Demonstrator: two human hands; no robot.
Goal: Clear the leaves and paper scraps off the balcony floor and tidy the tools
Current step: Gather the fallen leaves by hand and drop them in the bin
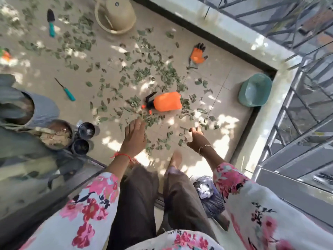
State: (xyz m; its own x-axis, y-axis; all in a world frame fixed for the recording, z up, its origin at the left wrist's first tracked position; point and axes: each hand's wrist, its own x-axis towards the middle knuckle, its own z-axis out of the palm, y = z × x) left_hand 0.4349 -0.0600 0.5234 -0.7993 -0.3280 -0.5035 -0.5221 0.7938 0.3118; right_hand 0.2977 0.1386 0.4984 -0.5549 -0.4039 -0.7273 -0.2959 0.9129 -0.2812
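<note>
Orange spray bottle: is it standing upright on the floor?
No, the orange spray bottle lies on its side among scattered leaves.

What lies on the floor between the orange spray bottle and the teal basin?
Head view: only scattered leaves on bare tile between the spray bottle and the basin.

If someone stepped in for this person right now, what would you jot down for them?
Left hand: open, fingers straight.
Right hand: fingers curled; unclear whether it holds anything.
Dry green leaves lie scattered across the beige tiled floor. Orange plastic spray bottle lies on its side among them; orange-and-black glove, teal-handled trowel and slim teal-handled tool lie loose. Teal plastic basin sits in the corner.
Done: nothing visible yet.
Left: gather leaves, tidy tools.
</note>
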